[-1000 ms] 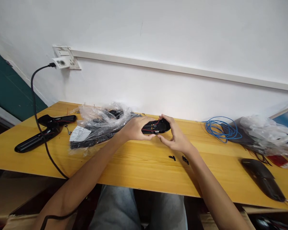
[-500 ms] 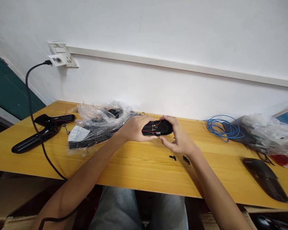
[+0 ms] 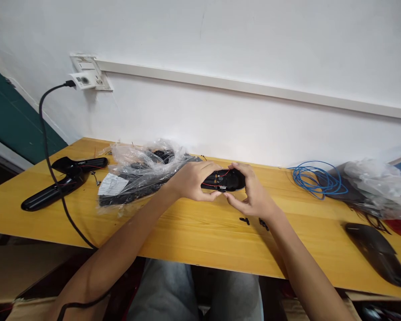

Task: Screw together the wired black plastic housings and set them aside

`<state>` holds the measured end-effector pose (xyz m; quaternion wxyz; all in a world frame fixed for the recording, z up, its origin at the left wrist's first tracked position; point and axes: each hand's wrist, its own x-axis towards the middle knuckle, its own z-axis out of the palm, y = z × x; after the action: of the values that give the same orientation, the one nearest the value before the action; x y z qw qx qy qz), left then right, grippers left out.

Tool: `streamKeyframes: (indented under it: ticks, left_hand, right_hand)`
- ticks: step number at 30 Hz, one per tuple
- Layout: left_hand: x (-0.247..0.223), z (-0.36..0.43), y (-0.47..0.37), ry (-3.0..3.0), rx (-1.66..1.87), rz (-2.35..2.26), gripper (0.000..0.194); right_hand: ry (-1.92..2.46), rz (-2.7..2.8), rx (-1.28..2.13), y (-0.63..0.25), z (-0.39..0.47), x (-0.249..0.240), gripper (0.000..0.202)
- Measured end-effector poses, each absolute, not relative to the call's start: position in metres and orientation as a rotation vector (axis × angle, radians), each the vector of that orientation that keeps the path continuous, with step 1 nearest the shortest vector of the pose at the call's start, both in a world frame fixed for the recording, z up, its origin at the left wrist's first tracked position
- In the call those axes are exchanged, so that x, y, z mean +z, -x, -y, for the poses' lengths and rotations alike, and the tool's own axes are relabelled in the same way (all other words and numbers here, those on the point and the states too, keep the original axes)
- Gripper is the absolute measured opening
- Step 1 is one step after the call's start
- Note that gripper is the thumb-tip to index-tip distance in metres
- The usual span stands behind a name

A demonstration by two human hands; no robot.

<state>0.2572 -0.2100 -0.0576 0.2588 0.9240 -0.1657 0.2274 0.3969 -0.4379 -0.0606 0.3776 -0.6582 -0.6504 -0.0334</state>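
Note:
Between my hands is a black plastic housing (image 3: 232, 179) with its inside facing up, showing red wires and small brass-coloured parts. My left hand (image 3: 194, 180) grips its left end, thumb along the near edge and fingers over the far edge. At the right end, my right hand (image 3: 252, 191) curls round it, with fingers on the far rim and thumb at the near side. Small black pieces (image 3: 244, 220) lie on the wooden table (image 3: 194, 236) just below the hands, and several more (image 3: 263, 224) sit near my right wrist.
Left: black housings (image 3: 47, 197) with wires, a black cable (image 3: 45, 133) from a wall plug, and a plastic bag (image 3: 143, 162) of dark parts. Right: coiled blue cable (image 3: 317, 180), clear bags (image 3: 377, 178) and a dark curved device (image 3: 376, 252). The wall stands behind the table.
The whole view has shifted slightly. The black housing is tilted a little differently, and both hands still hold it.

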Motion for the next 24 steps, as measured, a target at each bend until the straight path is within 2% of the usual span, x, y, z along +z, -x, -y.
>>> streamKeyframes:
  ticks: [13, 24]
  left_hand:
    - [-0.059, 0.209, -0.256, -2.542, 0.685, 0.518, 0.055]
    - [-0.064, 0.222, -0.261, -2.402, 0.767, 0.488, 0.04]
  right_hand:
    - [1.658, 1.656, -0.109, -0.396, 0.437, -0.067, 0.088]
    - [1.635, 1.61, -0.085, -0.396, 0.439, -0.063, 0.079]
